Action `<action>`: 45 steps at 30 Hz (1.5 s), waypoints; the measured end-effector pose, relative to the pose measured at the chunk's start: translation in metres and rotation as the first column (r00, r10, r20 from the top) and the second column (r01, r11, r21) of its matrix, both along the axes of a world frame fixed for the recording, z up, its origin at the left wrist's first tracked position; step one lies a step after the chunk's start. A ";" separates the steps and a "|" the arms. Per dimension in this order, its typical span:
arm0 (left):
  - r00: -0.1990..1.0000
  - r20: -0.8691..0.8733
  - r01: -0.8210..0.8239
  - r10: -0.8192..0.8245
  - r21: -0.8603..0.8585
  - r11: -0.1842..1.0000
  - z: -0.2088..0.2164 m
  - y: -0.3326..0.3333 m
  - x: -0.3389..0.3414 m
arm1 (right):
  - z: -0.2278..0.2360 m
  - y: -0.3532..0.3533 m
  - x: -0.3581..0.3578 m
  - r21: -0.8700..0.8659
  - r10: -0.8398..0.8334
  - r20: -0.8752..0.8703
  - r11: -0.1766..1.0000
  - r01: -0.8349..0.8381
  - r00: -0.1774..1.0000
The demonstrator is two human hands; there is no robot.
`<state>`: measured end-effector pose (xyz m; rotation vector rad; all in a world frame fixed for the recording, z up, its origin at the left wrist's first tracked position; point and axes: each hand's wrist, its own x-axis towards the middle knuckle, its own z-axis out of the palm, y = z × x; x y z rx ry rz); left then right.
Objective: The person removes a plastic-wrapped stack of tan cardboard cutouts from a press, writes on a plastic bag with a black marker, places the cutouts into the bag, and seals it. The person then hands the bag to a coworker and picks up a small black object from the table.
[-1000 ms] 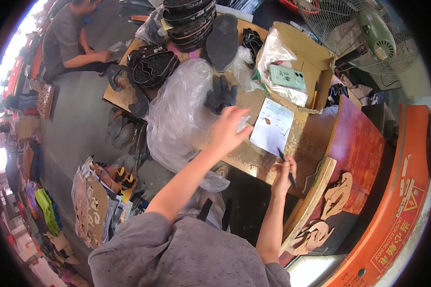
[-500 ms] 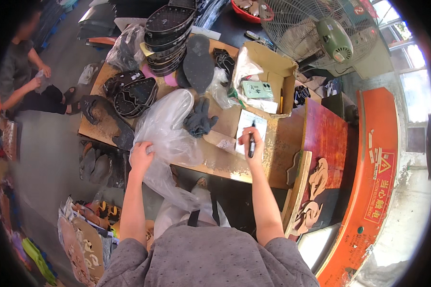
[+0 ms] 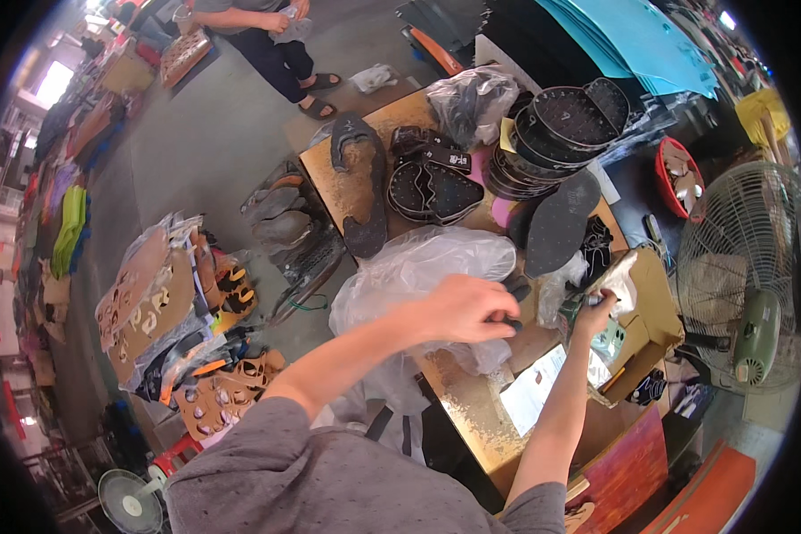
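Observation:
My left hand reaches across the table with its fingers closed on a dark grey knitted glove, mostly hidden behind the hand. Under that forearm lies a see-through plastic bag. At the left wall of an open cardboard box, my right hand is closed around something small and dark that I cannot make out. The pale green phone shows partly beside the right wrist. A white written sheet lies on the table to the left of the right forearm.
Black punched metal cutting dies are stacked at the back, with more dies at the left. Dark sole-shaped sheets lie near the box. A large fan stands at the right. Across the floor another person holds some plastic.
My view has swung to the left. My right hand has moved from the paper sheet to the box. My left hand has gone from the plastic bag to the glove and closed on it.

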<state>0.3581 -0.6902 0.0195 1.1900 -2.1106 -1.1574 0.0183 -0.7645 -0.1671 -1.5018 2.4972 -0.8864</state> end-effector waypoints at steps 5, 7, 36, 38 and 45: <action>0.995 0.079 0.071 -0.066 -0.062 0.996 -0.012 -0.025 -0.082 | 0.019 0.049 -0.032 -0.423 0.185 0.428 0.906 0.015 0.885; 0.995 0.045 0.089 -0.086 -0.071 0.993 -0.028 -0.030 -0.113 | 0.051 0.055 -0.046 -0.509 0.222 0.635 0.841 0.185 0.740; 0.987 0.147 0.065 -0.059 -0.038 0.997 -0.142 -0.044 -0.283 | 0.229 0.110 -0.010 -0.600 0.288 -0.125 0.740 -0.304 0.949; 0.986 0.168 0.007 -0.002 -0.028 1.000 -0.153 -0.042 -0.287 | 0.260 0.118 -0.017 -0.755 0.037 -0.154 0.640 -0.141 0.987; 0.966 0.257 0.043 -0.025 -0.063 0.997 -0.128 -0.032 -0.279 | 0.350 0.130 -0.046 -0.952 0.045 0.000 0.305 -0.014 0.999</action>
